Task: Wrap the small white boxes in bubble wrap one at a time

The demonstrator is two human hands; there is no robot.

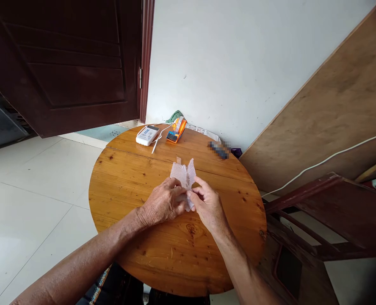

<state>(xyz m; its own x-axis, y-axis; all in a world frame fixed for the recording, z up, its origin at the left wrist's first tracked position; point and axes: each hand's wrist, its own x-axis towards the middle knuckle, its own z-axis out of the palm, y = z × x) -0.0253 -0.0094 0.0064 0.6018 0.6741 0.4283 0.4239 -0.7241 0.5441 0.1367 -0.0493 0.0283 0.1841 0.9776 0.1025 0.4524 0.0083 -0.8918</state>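
Note:
Above the middle of the round table I hold a small piece of bubble wrap (179,171), whitish and see-through, with a split or fold running down its length. My left hand (168,199) is closed on its left side, fingers curled. From the right, my right hand (206,202) pinches the wrap between thumb and fingers, its index finger stretched along the edge. The two hands nearly meet at the lower part of the wrap. A small tan strip sticks up at its top left edge. Whether anything lies inside the wrap, I cannot tell.
On the wooden table (124,182), a white device with a cord (147,135) and an orange tape dispenser (176,130) stand at the back. A blurred dark object (219,150) lies back right. A dark red chair (330,216) is at the right; a door (80,63) stands left.

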